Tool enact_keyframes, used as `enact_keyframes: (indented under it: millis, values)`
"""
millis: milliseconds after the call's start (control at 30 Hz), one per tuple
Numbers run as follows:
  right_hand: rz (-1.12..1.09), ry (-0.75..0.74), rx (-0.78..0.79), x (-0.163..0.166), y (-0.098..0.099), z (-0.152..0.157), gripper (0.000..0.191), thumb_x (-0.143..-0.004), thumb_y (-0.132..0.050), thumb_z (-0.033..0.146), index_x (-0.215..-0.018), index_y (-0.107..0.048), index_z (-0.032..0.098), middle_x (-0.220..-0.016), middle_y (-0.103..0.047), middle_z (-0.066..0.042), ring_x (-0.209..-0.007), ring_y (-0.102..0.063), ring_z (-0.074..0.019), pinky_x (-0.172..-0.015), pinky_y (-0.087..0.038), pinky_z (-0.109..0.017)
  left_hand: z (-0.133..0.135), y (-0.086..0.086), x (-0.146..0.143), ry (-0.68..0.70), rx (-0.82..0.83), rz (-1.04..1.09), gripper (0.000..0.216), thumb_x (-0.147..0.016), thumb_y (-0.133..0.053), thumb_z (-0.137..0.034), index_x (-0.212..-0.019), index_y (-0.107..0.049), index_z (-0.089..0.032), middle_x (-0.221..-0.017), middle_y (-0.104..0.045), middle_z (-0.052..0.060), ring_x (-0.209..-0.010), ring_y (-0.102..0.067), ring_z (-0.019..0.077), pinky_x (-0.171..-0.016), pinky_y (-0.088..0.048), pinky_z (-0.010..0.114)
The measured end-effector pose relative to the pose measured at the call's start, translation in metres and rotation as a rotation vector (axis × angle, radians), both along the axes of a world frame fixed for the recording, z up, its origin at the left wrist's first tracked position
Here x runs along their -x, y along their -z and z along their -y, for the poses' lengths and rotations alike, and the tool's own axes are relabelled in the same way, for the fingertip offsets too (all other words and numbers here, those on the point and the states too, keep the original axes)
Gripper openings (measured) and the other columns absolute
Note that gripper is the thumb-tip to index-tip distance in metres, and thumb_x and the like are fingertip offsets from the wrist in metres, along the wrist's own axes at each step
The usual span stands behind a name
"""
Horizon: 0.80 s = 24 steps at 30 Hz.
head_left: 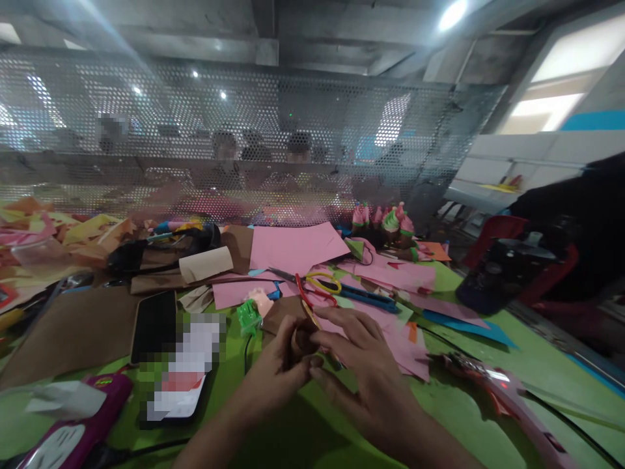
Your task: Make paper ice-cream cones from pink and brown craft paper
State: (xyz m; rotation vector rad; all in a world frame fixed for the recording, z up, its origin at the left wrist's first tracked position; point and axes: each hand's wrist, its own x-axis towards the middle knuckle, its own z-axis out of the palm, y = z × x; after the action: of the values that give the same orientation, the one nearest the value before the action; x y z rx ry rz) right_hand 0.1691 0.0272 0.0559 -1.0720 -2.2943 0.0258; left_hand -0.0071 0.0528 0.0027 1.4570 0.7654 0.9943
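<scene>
My left hand [280, 371] and my right hand [361, 365] meet low in the middle of the view, over the green table [512, 352]. Between their fingertips sits a small piece of brown paper [301, 340], rolled or curled. The left fingers pinch it from the left. The right thumb and forefinger press on it from the right, the other right fingers stretched out. Just beyond the hands lie red-handled scissors [312, 296] and yellow-handled scissors [325, 281] on pink paper [293, 247]. A small green and pink paper figure [254, 311] stands left of the hands.
A black phone [153, 326] lies at the left beside a brown sheet [73, 332]. A pink glue gun [493, 384] lies at the right, another pink tool [73, 436] at bottom left. Small paper ice-cream cones [390, 225] stand at the back. A perforated metal screen [293, 130] has people behind it.
</scene>
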Motion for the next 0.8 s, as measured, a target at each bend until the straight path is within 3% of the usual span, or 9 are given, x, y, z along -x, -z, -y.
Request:
enact_keyframes:
  millis: [233,367,500,800]
  values:
    - [0.085,-0.005,-0.035,0.0061,0.0002,0.0049,0.028,-0.091,-0.061,0.038,-0.114,-0.059,0.021,-0.139,-0.055,-0.012,-0.122,-0.047,-0.0308,-0.098,-0.040,-0.049,0.0023,-0.0004,0.0014,0.030,0.038,0.028,0.037,-0.085,-0.058,-0.021,-0.121,-0.049,-0.024,-0.110,-0.060,0.001,-0.112,-0.053,0.0203,-0.096,-0.043,0.031]
    - [0.034,-0.010,-0.066,0.0044,-0.0008,0.0028,0.025,-0.090,-0.061,0.031,-0.113,-0.060,0.021,-0.137,-0.056,-0.011,-0.122,-0.047,-0.0294,-0.097,-0.041,-0.047,0.0004,-0.0024,0.0033,0.060,0.043,0.074,0.034,-0.085,-0.058,-0.022,-0.118,-0.051,-0.023,-0.115,-0.058,0.002,-0.116,-0.050,0.0207,-0.098,-0.040,0.031]
    - [-0.019,-0.028,-0.113,0.0024,-0.0037,0.0027,0.028,-0.089,-0.060,0.023,-0.118,-0.059,0.023,-0.134,-0.057,-0.009,-0.122,-0.048,-0.0276,-0.095,-0.042,-0.044,-0.0003,-0.0043,0.0044,0.070,0.045,0.072,0.037,-0.084,-0.058,-0.020,-0.119,-0.050,-0.023,-0.109,-0.058,0.002,-0.110,-0.052,0.0204,-0.096,-0.041,0.031]
    - [0.040,-0.033,0.007,0.0055,0.0015,0.0040,0.030,-0.088,-0.062,0.027,-0.118,-0.060,0.024,-0.140,-0.053,-0.009,-0.124,-0.046,-0.0297,-0.099,-0.042,-0.049,0.0022,0.0018,0.0011,0.035,0.126,0.089,0.046,-0.080,-0.057,-0.014,-0.125,-0.049,-0.023,-0.113,-0.058,0.004,-0.110,-0.053,0.0198,-0.090,-0.045,0.029]
